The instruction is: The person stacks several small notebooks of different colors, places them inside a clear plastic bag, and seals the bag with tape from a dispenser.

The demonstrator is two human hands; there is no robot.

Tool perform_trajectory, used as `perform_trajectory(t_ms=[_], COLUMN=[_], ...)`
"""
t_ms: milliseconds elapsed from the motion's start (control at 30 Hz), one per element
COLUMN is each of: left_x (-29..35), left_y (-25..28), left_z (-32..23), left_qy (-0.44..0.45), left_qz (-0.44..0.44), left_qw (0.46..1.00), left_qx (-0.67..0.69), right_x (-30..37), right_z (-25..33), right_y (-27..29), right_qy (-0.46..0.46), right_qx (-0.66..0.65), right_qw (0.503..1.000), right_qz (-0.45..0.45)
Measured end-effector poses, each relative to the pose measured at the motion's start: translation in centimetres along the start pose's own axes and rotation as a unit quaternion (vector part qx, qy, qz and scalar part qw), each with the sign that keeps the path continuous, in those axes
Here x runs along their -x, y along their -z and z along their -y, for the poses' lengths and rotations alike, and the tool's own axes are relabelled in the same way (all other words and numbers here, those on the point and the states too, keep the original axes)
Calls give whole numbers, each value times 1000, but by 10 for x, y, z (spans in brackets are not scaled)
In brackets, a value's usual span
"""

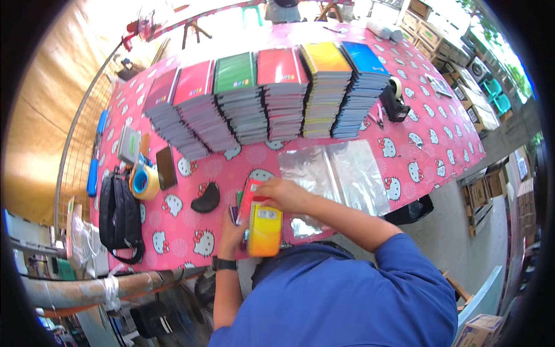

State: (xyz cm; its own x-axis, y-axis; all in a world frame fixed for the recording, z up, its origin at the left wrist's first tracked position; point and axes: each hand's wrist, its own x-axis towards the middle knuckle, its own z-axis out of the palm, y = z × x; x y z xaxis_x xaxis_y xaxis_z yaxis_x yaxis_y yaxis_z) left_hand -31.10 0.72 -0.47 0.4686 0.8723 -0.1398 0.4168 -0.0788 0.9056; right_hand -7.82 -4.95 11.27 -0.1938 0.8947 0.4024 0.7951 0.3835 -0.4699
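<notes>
My left hand (pixel 232 235), a dark band on its wrist, is closed round the left edge of several small spiral notebooks near the table's front edge. A yellow notebook (pixel 265 231) with a white label lies at the front of this bunch. Behind it a red notebook (pixel 247 202) stands tilted, and slivers of green and purple covers show at its left. My right hand (pixel 283 195) bends over the top of the red notebook with its fingers closed on it; its fingertips are partly hidden. Clear plastic sleeves (pixel 352 173) lie flat beside my right forearm.
Tall notebook stacks stand in a row: purple, pinkish-red, green (pixel 236 72), red, yellow (pixel 326 58) and blue (pixel 364 58). A black pouch (pixel 206 198), tape rolls (pixel 144 182), a phone-like slab (pixel 166 168) and a black bag (pixel 120 214) lie left. A tape dispenser (pixel 395 107) and pink-handled tool (pixel 378 117) sit right.
</notes>
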Motion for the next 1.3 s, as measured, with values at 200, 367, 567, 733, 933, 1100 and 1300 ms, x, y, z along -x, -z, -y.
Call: perform_trajectory(t_ms=[200, 367, 567, 733, 933, 1100, 1300], left_x=[6, 29, 28, 38, 28, 15, 18], left_y=[-23, -34, -35, -33, -23, 9, 9], left_z=[-6, -40, -18, -32, -51, -11, -24], left_qy=[74, -6, -25, -2, 150, 205, 253], left_qz=[-48, -79, -123, -155, -141, 44, 132], left_qw=[985, 991, 992, 987, 958, 915, 839], left_qx=[147, -110, -18, -51, 202, 346, 463], right_x=[-9, 38, 28, 41, 98, 104, 78], right_z=[-129, -138, -127, -76, 6, 31, 29], right_y=[249, 253, 245, 245, 48, -45, -53], right_qy=[-93, -155, -59, -106, -331, -468, -474], right_qx=[567, 377, 526, 303, -453, -142, -194], right_qw=[759, 893, 765, 870, 764, 864, 849], right_qz=[-307, -192, -368, -375, -319, 124, 129])
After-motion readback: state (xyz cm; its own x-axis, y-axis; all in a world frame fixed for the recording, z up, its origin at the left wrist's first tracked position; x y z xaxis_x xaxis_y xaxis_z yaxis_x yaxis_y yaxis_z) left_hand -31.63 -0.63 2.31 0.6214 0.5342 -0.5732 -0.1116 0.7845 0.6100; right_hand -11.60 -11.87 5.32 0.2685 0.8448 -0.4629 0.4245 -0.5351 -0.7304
